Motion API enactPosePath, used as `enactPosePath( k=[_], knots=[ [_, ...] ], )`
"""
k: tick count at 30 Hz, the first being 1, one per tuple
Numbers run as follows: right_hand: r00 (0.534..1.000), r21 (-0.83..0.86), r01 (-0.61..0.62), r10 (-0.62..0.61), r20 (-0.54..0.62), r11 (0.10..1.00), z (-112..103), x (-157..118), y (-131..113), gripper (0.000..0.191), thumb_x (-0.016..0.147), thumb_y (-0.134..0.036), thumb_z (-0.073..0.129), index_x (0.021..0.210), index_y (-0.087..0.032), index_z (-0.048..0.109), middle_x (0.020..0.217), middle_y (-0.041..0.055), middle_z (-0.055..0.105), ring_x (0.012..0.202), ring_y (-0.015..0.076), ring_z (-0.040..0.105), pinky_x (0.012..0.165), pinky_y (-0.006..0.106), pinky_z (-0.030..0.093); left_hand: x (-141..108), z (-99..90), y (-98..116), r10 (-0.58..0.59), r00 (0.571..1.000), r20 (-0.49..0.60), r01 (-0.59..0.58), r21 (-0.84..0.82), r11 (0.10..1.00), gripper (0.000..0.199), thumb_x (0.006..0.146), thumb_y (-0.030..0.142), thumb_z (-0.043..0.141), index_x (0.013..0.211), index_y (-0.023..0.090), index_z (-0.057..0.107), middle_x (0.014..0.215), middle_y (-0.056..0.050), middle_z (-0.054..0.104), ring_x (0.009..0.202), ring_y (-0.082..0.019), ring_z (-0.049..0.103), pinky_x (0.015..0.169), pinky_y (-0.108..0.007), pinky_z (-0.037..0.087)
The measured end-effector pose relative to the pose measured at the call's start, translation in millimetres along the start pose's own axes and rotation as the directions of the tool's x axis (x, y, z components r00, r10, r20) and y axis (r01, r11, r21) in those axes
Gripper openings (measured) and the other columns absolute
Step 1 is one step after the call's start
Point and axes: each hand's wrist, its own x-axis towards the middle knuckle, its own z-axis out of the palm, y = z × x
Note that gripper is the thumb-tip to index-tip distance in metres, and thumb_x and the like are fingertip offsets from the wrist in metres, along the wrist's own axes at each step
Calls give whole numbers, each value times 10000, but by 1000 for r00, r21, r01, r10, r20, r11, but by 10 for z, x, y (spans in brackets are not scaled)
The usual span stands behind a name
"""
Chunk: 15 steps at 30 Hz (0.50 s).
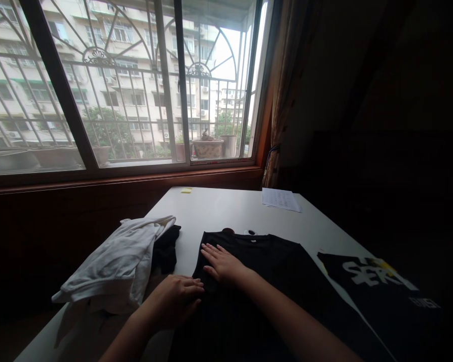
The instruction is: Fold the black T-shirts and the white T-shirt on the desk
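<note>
A black T-shirt (279, 281) lies spread on the white table, its neckline towards the window. On its upper left part my right hand (221, 264) rests flat, fingers stretched out and pointing left. My left hand (179, 296) is at the shirt's left edge, fingers extended over the cloth with the thumb a little below them. Whether the left fingers pinch any fabric is not visible. The lower end of the shirt runs out of view beneath my forearms.
Left of the shirt is a pile of white clothing (109, 266) with a black garment (166, 249) beside it. A printed dark garment (381, 286) lies right. Papers (281, 199) and a yellow note (186, 190) sit on the table's (226, 206) far side, below a barred window (136, 85).
</note>
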Motion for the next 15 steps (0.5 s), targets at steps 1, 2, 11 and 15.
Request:
enactPosePath(
  k=[1,2,11,15],
  knots=[
    [1000,-6,-6,6,14,1000,-9,40,-2,635,1029,-495,370,1585,-206,264,1651,62,196,1529,221,159,1246,442,111,1,-4,11,-1,1000,6,1,10,1000,304,879,211,587,1156,264,701,1186,-35,743,1028,-235,722,933,-366,568],
    [1000,-12,-15,16,27,1000,-20,79,0,654,1027,-518,358,1587,-198,253,1653,63,185,1531,223,150,1246,446,105,2,-8,22,4,1000,10,-5,14,1000,302,878,209,584,1152,263,700,1186,-37,743,1028,-235,722,940,-369,565],
    [992,-47,-116,118,52,992,-42,373,165,770,995,-660,251,1605,-195,184,1665,56,107,1539,248,98,1241,477,66,31,12,89,70,998,-1,-70,-9,998,273,886,219,560,1120,258,695,1110,-45,760,1033,-234,718,968,-371,548],
    [988,-55,-147,150,39,988,-15,493,255,816,980,-698,191,1604,-172,176,1666,67,91,1540,244,88,1238,485,49,32,9,86,58,998,4,-58,-20,998,265,886,225,561,1112,257,695,1093,-43,763,1016,-233,721,954,-367,552]
  ],
)
